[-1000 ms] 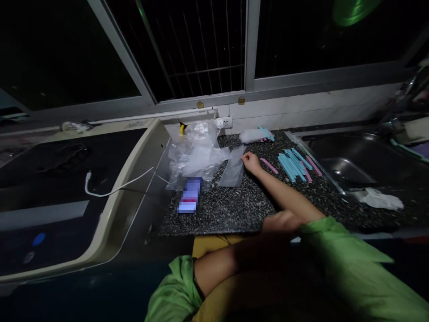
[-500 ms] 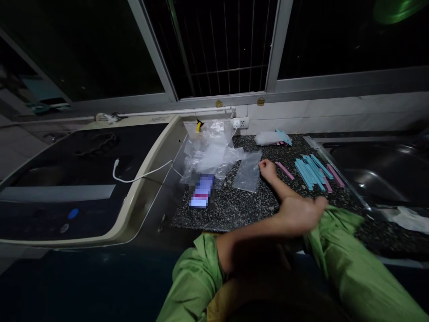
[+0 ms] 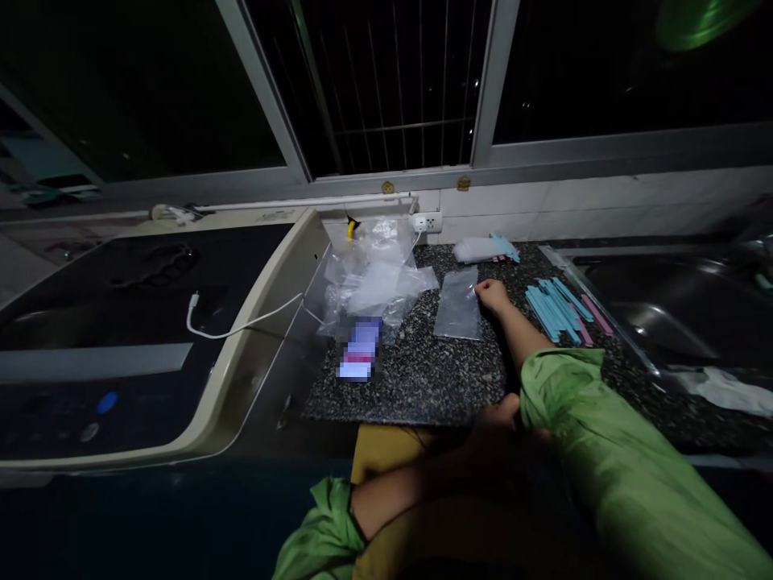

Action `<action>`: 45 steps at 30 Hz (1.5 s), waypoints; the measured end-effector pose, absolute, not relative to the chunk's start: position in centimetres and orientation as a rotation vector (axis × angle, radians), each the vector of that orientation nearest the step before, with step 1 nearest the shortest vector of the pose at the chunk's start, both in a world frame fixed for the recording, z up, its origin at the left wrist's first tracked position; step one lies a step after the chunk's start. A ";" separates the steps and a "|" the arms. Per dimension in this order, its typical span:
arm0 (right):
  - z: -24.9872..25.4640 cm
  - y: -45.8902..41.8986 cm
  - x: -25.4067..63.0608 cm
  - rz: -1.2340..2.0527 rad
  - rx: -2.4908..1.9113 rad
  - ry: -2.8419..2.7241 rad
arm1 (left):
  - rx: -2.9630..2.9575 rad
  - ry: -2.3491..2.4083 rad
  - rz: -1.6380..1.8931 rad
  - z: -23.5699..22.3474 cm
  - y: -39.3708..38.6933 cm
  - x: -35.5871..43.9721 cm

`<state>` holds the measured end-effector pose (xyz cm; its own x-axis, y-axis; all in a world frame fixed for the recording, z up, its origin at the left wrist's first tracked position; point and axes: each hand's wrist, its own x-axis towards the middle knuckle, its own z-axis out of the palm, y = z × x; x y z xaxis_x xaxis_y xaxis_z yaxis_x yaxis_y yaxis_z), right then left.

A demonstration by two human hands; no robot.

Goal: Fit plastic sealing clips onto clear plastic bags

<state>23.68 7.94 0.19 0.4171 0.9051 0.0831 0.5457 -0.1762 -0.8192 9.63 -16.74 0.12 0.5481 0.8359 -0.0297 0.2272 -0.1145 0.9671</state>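
My right hand point(image 3: 493, 296) is closed on the right edge of a flat clear plastic bag point(image 3: 457, 304) lying on the dark speckled counter point(image 3: 416, 395). Crossed low in front of my body, my left hand point(image 3: 501, 412) is near the counter's front edge, beside the right green sleeve point(image 3: 561, 379). Shadow hides most of its fingers. To the right of my right hand lies a loose pile of light blue strips point(image 3: 551, 310), with a few pink strips point(image 3: 597, 314) at its side.
Crumpled clear plastic bags point(image 3: 378, 286) lie to the left, behind a lit phone point(image 3: 360, 350). A filled bag point(image 3: 477, 248) with blue and pink pieces is by the wall. A washing machine point(image 3: 241, 370) with a white cable point(image 3: 245, 324) borders the left; a metal sink point(image 3: 670, 314) borders the right.
My right hand has shifted right with the bag, which now lies flatter. My left hand rose over the right forearm, then dropped low again. The lone pink strip is no longer visible.
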 end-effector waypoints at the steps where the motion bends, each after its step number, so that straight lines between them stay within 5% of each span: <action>1: 0.2 8.1 23.4 0.563 -1.835 -1.236 | 1.760 0.940 0.665 0.0 -16.9 9.6; 6: 0.7 8.6 22.6 0.610 -1.737 -1.180 | 2.067 1.283 0.317 0.7 -13.7 10.4; 16: 0.6 3.6 20.6 0.676 -1.448 -1.107 | 2.202 1.157 0.364 0.9 -9.9 10.4; 20: 1.8 1.0 21.1 0.685 -1.350 -1.186 | 2.107 0.739 0.516 1.8 -9.3 8.7; 28: 5.3 -1.7 22.3 0.669 -1.203 -1.323 | 1.474 1.206 1.426 4.3 -0.2 2.6; 35: 4.1 -2.7 21.4 0.815 -1.165 -1.309 | 1.229 0.955 1.145 2.5 1.0 1.1; 45: 1.7 -3.9 19.5 1.074 -1.190 -1.289 | 1.130 1.010 1.258 1.7 0.8 0.7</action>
<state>19.45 -3.85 1.70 0.0236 0.9936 0.1104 0.0707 0.1085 -0.9916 0.73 0.78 1.68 0.0685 0.9970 0.0363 -0.1800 -0.0234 0.9834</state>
